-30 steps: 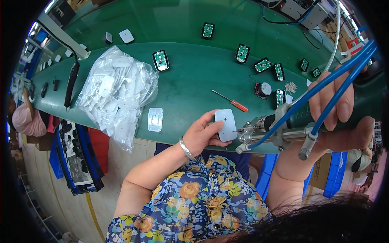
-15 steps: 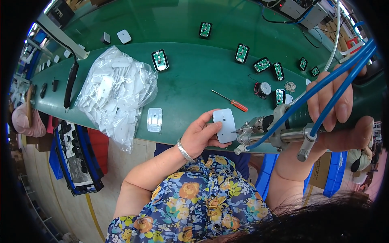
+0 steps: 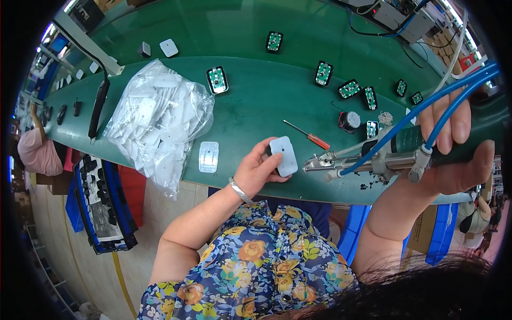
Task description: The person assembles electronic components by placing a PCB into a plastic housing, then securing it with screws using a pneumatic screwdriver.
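Observation:
My left hand (image 3: 255, 172) grips a small white plastic cover (image 3: 283, 156) with rounded corners, its thumb across the flat face. A dark hole shows in the cover. Just right of it, apart from it, is the metal tip of an air-powered screwdriver (image 3: 376, 166) with blue hoses (image 3: 397, 134). My right hand (image 3: 450, 133) is wrapped round the dark body of this tool, fingers on the far side and thumb on the near side; the hoses hide part of the grip. A clear plastic casing piece (image 3: 208, 157) lies left of my left hand.
A clear bag (image 3: 158, 114) full of white covers lies at the left. Several black casings with green circuit boards (image 3: 217, 80) stand about the green table (image 3: 256, 114). A red-handled screwdriver (image 3: 319, 141), a round motor-like part (image 3: 350, 121) and small screws (image 3: 385, 118) lie beyond the tool.
The cover in my left hand has moved left, away from the tool's tip. The air screwdriver and my right hand have shifted slightly right, and the tool's head has turned.

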`<action>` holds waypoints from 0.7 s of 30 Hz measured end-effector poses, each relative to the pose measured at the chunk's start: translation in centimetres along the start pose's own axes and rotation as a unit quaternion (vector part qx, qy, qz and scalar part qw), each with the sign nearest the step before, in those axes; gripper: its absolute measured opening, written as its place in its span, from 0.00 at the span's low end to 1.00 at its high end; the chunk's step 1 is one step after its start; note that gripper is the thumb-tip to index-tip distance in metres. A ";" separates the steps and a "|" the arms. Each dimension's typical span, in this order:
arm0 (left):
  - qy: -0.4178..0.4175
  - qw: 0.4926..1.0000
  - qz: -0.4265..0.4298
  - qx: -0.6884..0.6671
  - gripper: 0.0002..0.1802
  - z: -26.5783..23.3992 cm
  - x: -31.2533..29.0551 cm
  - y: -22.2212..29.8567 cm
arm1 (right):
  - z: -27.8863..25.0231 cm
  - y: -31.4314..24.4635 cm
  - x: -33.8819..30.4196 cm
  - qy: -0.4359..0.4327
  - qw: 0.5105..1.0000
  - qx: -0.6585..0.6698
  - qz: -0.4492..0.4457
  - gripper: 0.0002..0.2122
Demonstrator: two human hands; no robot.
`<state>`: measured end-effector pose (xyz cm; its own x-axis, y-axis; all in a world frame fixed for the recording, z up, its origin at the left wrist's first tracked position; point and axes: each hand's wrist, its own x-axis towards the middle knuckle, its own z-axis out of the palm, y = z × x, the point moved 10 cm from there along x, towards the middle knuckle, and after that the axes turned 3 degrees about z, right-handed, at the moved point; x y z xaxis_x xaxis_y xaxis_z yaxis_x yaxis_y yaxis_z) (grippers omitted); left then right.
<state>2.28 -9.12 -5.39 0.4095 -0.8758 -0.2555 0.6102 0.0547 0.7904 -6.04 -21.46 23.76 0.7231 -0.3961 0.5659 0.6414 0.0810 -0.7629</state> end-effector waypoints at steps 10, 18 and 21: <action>-0.064 0.993 -0.077 -0.070 0.24 3.7 -0.6 -1.4 | 2.3 1.4 -0.7 -0.032 0.999 0.012 0.038 0.30; -0.079 0.991 -0.077 -0.075 0.24 4.5 -0.8 -1.2 | 2.5 1.3 -0.7 -0.049 0.998 0.024 0.033 0.30; -0.085 0.990 -0.074 -0.086 0.24 4.7 -0.9 -1.1 | 2.3 1.4 -0.7 -0.045 0.998 0.022 0.037 0.29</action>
<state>-1.99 -10.66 -3.40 0.1961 -0.9476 -0.2523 0.7667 -0.0122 0.6419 -5.10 -18.91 23.02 0.7881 -0.3031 0.5357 0.5944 0.1488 -0.7903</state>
